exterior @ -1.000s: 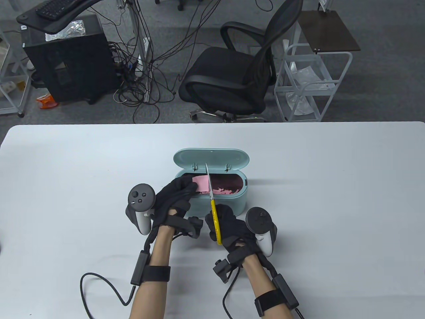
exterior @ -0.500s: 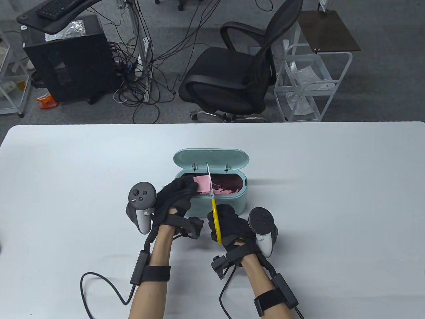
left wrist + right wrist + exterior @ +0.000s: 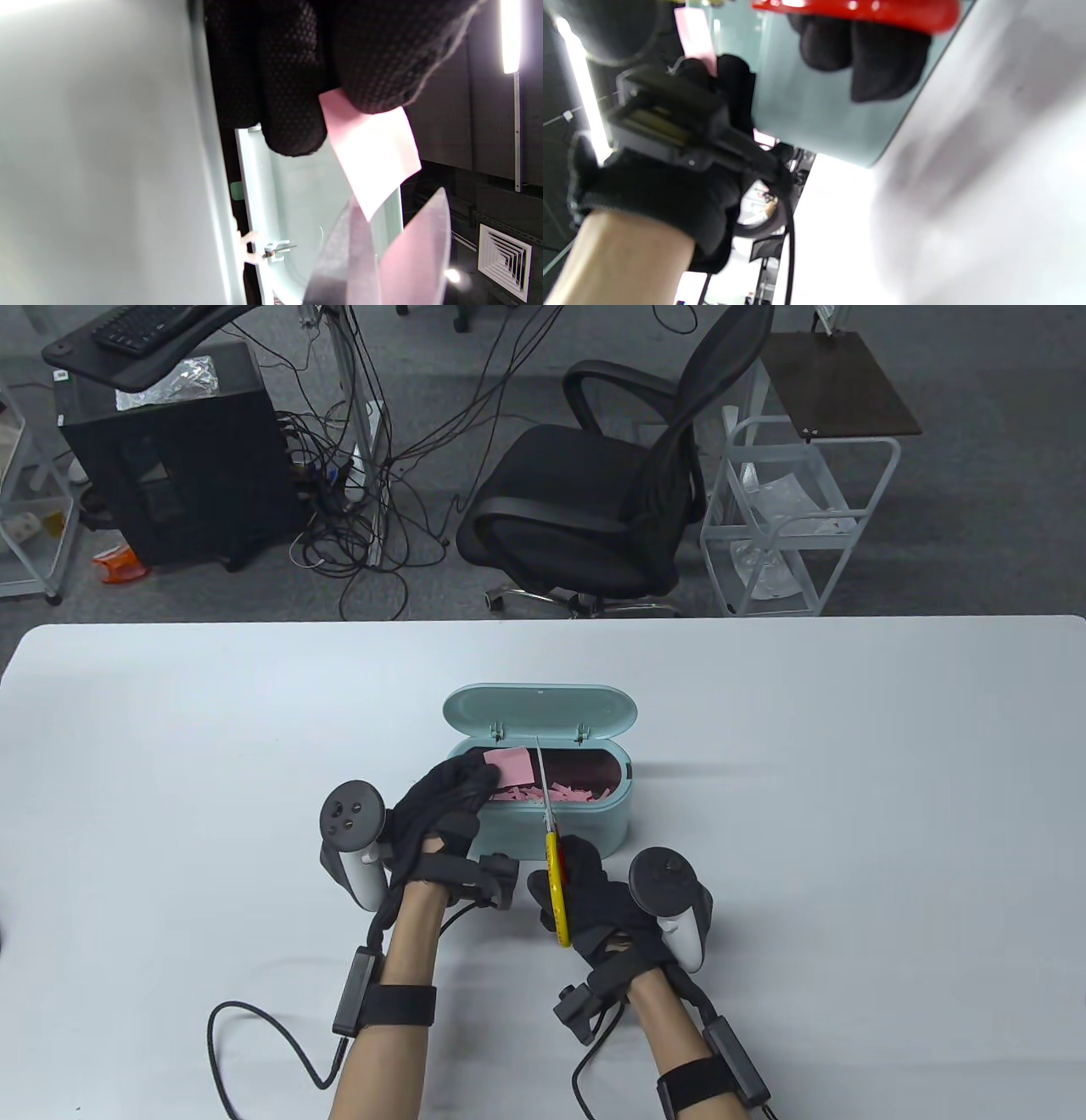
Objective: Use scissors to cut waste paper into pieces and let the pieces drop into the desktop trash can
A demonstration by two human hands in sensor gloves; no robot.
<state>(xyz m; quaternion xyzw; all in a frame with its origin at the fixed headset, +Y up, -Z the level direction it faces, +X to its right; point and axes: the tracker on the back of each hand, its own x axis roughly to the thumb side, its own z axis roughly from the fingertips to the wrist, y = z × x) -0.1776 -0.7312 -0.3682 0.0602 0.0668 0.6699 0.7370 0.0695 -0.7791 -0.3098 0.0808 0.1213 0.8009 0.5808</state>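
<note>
Left hand (image 3: 445, 806), gloved in black, fingers curled and pinching the pink paper (image 3: 512, 768) between thumb and fingers, holding it over the left part of the open mint trash can (image 3: 585, 820). Wrist bent forward, forearm coming up from the bottom edge, tracker on the outer side of the hand. Seen from the left wrist view, paper (image 3: 373, 165) hanging out below the fingertips (image 3: 292, 127), free edge just at the scissor blades.

Right hand (image 3: 594, 891), fingers curled through the yellow handles of the scissors (image 3: 553, 848), gripping them near the front wall of the can. Blades pointing away from the person, across the can opening, just beside the right edge of the paper; cannot tell from the table view how wide the blades stand. Red inner side of a handle visible in the right wrist view, with fingers (image 3: 865, 55) wrapped under it.

Many small pink pieces (image 3: 564, 793) lying inside the can. Lid (image 3: 540, 708) tipped back, behind the opening. Can standing near the middle of the white worktop (image 3: 848, 780).
</note>
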